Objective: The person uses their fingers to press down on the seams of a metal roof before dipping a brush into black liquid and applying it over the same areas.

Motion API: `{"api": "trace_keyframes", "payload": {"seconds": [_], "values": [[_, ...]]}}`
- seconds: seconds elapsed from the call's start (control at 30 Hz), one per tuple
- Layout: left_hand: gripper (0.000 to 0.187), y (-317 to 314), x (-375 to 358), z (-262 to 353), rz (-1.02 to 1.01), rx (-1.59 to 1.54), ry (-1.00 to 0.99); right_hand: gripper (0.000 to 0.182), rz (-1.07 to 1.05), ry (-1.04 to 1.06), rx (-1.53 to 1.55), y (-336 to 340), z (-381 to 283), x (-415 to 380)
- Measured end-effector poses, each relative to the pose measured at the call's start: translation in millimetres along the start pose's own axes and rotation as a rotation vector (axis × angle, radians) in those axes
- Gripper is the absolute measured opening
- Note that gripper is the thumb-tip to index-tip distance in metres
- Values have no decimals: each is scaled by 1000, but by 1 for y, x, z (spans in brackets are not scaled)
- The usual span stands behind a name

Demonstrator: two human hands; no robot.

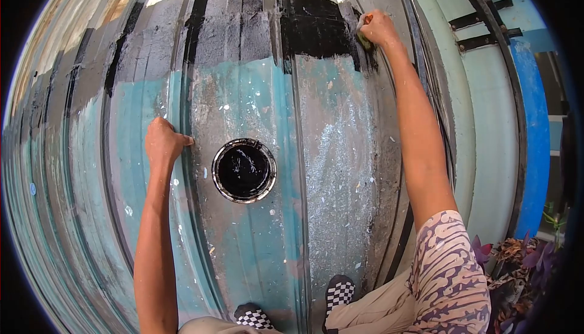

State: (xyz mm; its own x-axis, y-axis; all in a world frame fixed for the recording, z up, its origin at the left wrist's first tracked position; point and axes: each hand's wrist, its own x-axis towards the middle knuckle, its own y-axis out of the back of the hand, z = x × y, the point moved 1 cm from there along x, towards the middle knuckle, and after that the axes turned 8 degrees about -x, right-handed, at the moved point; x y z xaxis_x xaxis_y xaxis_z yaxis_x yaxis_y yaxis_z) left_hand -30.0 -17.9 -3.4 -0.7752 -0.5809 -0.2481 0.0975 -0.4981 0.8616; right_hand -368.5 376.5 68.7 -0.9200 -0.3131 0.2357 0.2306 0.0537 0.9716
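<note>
Overhead, my right hand, fingers clamped on a brush, meets the black coating's edge on the ribbed metal roof; left hand fisted on a rib, paint can between. I'd stroke along the ribs, overlapping.

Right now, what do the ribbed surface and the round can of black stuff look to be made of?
Ribbed surface: looks like sheet metal, with raised seams, bare grey patches and worn teal paint; fresh glossy black coat at the top. Can: probably metal, going by its shiny rim; it holds a glossy black liquid.
</note>
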Motion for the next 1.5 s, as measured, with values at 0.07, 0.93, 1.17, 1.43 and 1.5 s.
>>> {"api": "trace_keyframes", "payload": {"seconds": [0.07,0.93,1.17,1.43,1.5], "values": [[41,1,-3,3,-22,7,16,14,-325,-119,81,19,0,-14],[43,2,0,3,-12,-18,27,18,-706,-62,119,26,-11,29],[43,5,2,5,-50,-11,45,19,65,-20,-20,-30,21,44],[40,-2,-1,-1,17,-41,-3,13,-538,-392,266,39,1,-23],[40,3,-2,4,-5,-21,10,15,-434,-411,271,29,-4,-6]]}}
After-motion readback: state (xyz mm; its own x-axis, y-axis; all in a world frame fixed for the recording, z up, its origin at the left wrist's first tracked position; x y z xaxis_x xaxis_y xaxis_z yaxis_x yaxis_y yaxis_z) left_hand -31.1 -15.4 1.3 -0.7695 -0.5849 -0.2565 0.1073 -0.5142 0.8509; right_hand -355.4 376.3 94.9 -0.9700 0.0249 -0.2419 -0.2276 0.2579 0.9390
